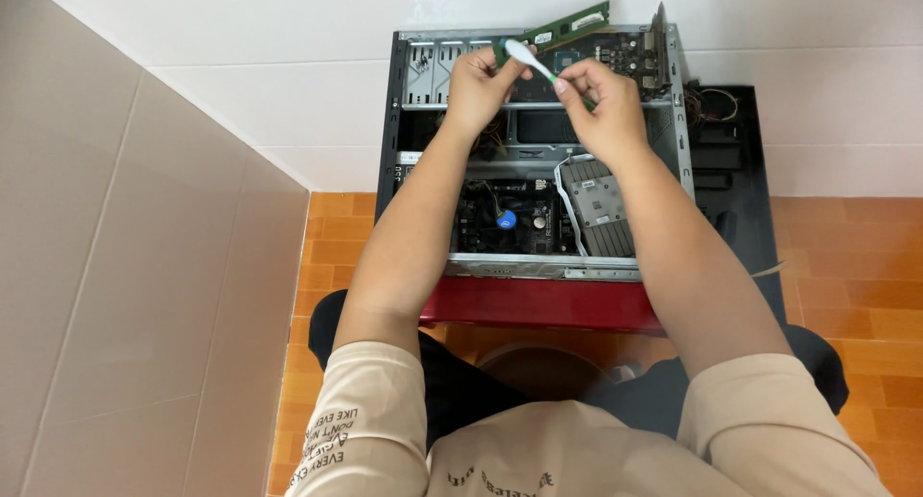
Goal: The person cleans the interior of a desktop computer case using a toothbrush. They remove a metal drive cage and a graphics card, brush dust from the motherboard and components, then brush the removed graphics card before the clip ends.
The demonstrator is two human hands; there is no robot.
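Both hands up over the open computer case, a memory stick and a small brush meeting in mid-air.

The left hand (478, 86) is closed around one end of a green memory module (569, 26), holding it tilted above the far end of the computer case (396, 122). The right hand (601, 108) pinches a white-and-green brush (530, 61) between fingers and thumb, its white head lying against the module's near end, right beside the left fingers. Down below, the case lies open on a red stool (538, 305), showing the motherboard with its blue-capped cooler (507, 219) and a grey metal drive (598, 207) under the right wrist. The black side panel (740, 180) leans just right of the case, on the orange tiled floor (846, 257).
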